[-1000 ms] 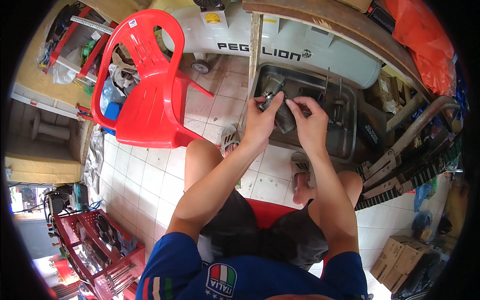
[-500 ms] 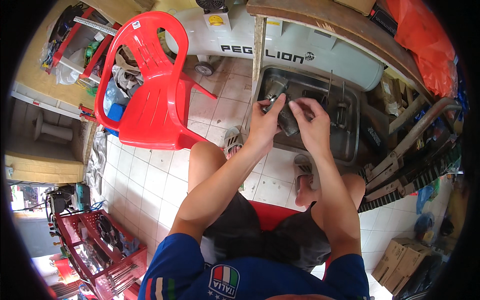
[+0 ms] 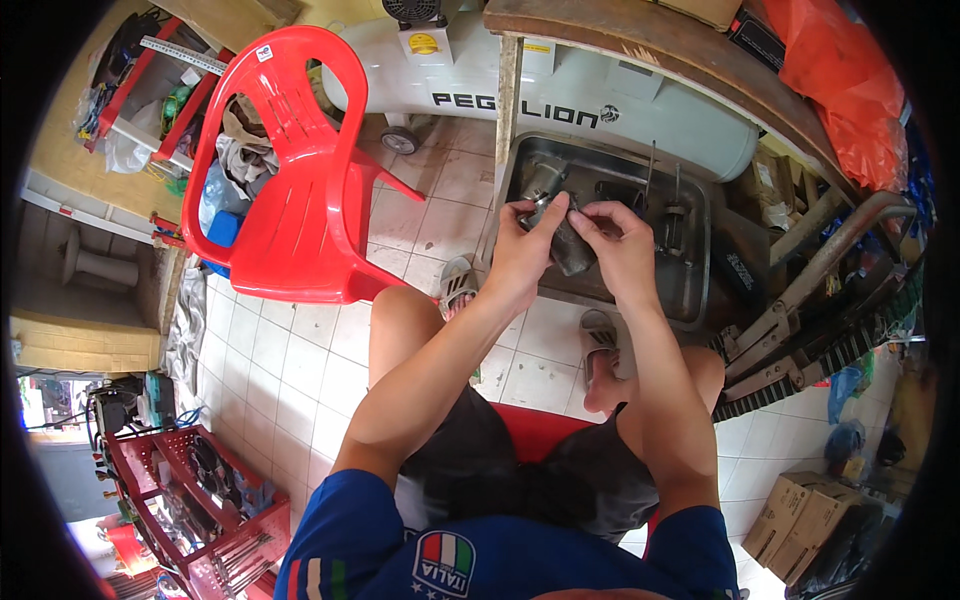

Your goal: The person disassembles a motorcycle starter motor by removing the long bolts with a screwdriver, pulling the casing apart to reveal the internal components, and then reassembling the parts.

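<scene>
A dark, dirty metal cylindrical part [image 3: 570, 250] with a lighter metal end [image 3: 545, 176] is held over a steel tray [image 3: 700, 285] in front of me. My left hand [image 3: 528, 243] grips its left side, thumb pressed against it, partly hiding the part's middle. My right hand [image 3: 616, 247] holds the right side with thumb and fingers closed around it. Exactly what the fingertips touch is too small to tell. In the tray, right of my hands, lie dark metal parts [image 3: 674, 225].
A red plastic chair [image 3: 290, 225] stands left, before a large grey tank [image 3: 700, 140]. A wooden bench edge [image 3: 660, 50] is above the tray. Metal linkage arms [image 3: 780, 330] are at right, cardboard boxes [image 3: 790, 515] lower right, a red tool cart [image 3: 200, 510] lower left.
My fingers have shifted slightly on the part, both hands staying on it over the tray. The view has moved slightly; little else differs.
</scene>
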{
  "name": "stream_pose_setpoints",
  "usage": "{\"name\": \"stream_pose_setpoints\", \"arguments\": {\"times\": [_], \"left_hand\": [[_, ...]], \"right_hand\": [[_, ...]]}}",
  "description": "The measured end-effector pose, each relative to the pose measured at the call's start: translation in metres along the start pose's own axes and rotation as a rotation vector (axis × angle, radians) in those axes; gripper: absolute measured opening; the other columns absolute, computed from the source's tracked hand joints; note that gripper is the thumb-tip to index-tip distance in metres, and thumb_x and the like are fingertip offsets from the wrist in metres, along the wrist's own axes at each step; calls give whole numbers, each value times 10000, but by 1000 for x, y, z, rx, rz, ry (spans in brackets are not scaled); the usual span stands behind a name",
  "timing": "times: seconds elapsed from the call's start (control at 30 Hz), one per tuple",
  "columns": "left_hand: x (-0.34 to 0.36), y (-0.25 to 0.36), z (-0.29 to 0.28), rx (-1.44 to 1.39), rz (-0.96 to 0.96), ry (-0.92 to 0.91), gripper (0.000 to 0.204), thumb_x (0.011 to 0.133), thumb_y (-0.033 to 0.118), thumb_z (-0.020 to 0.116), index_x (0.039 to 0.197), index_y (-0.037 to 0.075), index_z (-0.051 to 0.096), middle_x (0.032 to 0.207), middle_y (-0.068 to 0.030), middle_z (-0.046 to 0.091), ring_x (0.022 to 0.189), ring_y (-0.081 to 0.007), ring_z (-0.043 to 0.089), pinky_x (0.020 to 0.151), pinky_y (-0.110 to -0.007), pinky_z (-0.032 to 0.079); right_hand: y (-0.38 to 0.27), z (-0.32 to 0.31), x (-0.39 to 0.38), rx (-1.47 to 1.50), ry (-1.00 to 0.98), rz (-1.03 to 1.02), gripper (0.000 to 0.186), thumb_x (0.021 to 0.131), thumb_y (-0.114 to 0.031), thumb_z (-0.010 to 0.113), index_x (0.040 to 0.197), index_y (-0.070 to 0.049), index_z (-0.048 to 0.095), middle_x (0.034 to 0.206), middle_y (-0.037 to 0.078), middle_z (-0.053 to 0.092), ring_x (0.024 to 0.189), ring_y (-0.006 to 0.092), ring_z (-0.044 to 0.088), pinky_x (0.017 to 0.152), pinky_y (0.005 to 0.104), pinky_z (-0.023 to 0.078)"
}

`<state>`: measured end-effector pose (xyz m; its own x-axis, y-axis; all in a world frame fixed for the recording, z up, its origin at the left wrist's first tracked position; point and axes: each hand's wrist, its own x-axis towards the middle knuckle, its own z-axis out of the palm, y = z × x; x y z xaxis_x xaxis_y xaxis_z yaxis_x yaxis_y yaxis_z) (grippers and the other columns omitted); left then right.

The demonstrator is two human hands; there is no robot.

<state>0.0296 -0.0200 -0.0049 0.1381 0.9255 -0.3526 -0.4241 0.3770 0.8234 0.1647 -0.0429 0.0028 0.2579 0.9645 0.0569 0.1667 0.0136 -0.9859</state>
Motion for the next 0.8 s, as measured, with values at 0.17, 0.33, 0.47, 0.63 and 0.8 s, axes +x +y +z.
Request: {"name": "stream_pose_setpoints", "arguments": {"times": [0.17,0.33,0.47,0.63,0.8], "left_hand": [[1,-2,0,-1,-10,9,660,876,408,787,1241,39,378,1079,-107,553,880,-159,628,646,-323,538],[0,1,-1,14,-22,-12,605,917,354,750,1233,11,365,1131,-146,555,1018,-220,641,826,-438,589],[1,-1,-2,29,-14,3,635,905,379,759,1244,21,360,1125,-137,551,983,-204,639,793,-417,579],[-2,2,0,-22,-22,1,680,881,420,779,1249,33,359,1108,-114,548,930,-169,631,711,-357,565],[-2,2,0,-19,-45,8,674,886,424,774,1247,35,359,1118,-111,549,940,-173,632,722,-358,564]], "right_hand": [[-1,3,-3,-99,51,22,282,894,-200,778,1059,18,706,926,49,716,826,92,642,763,246,514],[5,-1,0,-59,9,9,332,910,-240,764,1103,24,702,931,54,718,815,98,645,764,244,516],[-1,3,-1,-39,38,63,353,908,-259,760,1112,22,698,927,83,722,805,127,661,741,271,531],[10,1,2,-60,13,-11,354,906,-257,759,1116,22,699,909,97,721,790,143,669,721,284,537],[5,7,0,-42,88,-62,344,897,-238,767,1116,19,701,882,92,711,780,146,665,708,294,534]]}}
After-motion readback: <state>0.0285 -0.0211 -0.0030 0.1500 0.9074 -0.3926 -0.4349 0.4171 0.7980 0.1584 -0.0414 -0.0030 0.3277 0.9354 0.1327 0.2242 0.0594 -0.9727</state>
